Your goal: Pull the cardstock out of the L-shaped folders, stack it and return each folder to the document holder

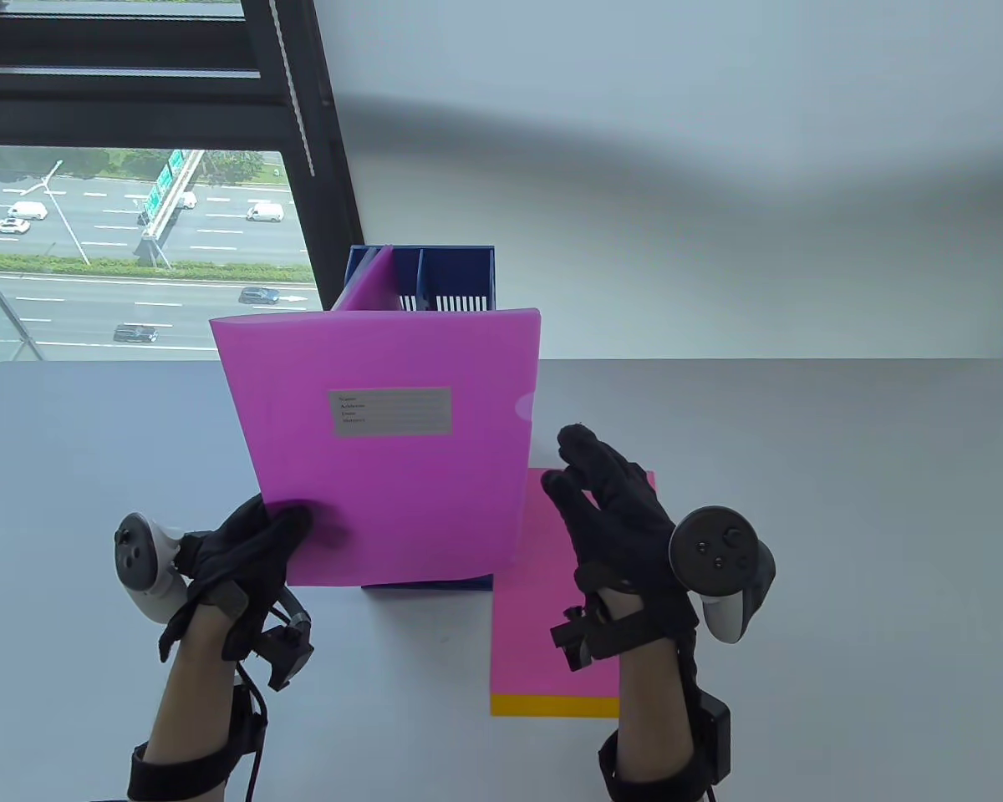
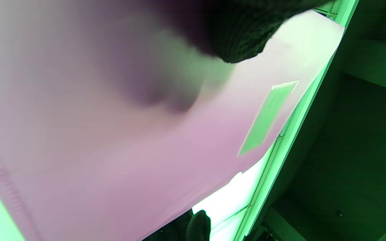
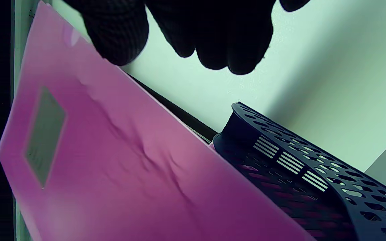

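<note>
The left hand [image 1: 246, 547] pinched the lower left corner of a pink folder [image 1: 384, 443], holding it upright in front of the blue document holder [image 1: 451, 276]. The right hand [image 1: 614, 518] hovered relaxed and empty over the pink and yellow cardstock stack [image 1: 552, 677] on the worktop [image 1: 844, 543]. The folder looked emptied, so returning it well probably meant steadying its free edge with the right hand and lowering it straight into a slot without buckling.
</note>
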Action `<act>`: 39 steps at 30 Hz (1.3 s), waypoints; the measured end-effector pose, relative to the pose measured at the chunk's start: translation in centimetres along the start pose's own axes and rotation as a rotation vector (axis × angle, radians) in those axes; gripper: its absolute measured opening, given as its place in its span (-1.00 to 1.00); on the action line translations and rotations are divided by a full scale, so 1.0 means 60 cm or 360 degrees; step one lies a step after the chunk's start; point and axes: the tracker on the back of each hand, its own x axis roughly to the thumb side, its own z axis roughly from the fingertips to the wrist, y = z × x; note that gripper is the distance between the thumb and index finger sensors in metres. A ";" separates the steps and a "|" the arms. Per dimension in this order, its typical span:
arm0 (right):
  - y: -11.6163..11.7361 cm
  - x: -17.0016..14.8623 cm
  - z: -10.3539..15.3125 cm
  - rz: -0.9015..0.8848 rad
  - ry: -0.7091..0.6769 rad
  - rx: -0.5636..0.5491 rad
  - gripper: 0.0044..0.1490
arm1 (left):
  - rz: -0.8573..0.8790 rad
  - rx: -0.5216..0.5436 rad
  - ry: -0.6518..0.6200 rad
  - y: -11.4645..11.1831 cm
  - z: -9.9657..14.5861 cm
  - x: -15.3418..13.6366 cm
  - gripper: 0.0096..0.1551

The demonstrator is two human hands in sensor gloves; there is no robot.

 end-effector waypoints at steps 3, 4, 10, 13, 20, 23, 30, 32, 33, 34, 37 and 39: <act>0.014 0.019 0.003 -0.0013 -0.0027 0.0016 -0.21 | -0.0013 -0.0016 -0.0010 -0.006 -0.002 0.004 -0.55; 0.018 0.025 0.004 0.0018 -0.0036 0.0021 -0.24 | -0.0019 -0.0018 -0.0014 -0.009 -0.002 0.006 -0.55; 0.016 0.048 0.013 0.0235 -0.0123 -0.0192 -0.50 | -0.0182 -0.0057 -0.0027 -0.015 -0.003 0.019 -0.55; 0.013 0.056 0.017 0.0383 -0.0171 -0.0269 -0.53 | -0.0413 -0.0122 -0.0010 -0.019 -0.005 0.031 -0.58; 0.016 0.065 0.021 0.0615 -0.0224 -0.0343 -0.54 | -0.1017 -0.0267 0.0015 -0.036 -0.009 0.059 -0.60; 0.020 0.068 0.023 0.0671 -0.0256 -0.0377 -0.55 | -0.1143 -0.0304 0.0018 -0.042 -0.009 0.069 -0.59; 0.024 0.071 0.026 0.0713 -0.0275 -0.0441 -0.52 | -0.0941 -0.0263 0.0013 -0.039 -0.008 0.075 -0.44; 0.024 0.071 0.027 0.0733 -0.0270 -0.0483 -0.46 | -0.0953 -0.0227 -0.0009 -0.036 -0.006 0.081 -0.45; 0.023 0.071 0.028 0.0739 -0.0266 -0.0511 -0.46 | -0.0978 -0.0185 -0.0025 -0.034 -0.005 0.086 -0.45; 0.020 0.070 0.029 0.0757 -0.0274 -0.0556 -0.46 | -0.1017 -0.0137 -0.0049 -0.031 -0.003 0.093 -0.45; 0.013 0.069 0.032 0.0748 -0.0281 -0.0601 -0.46 | -0.1103 0.0040 -0.0085 -0.020 0.006 0.115 -0.45; 0.012 0.068 0.032 0.0714 -0.0276 -0.0600 -0.46 | -0.1162 0.0210 -0.0115 -0.014 0.014 0.125 -0.45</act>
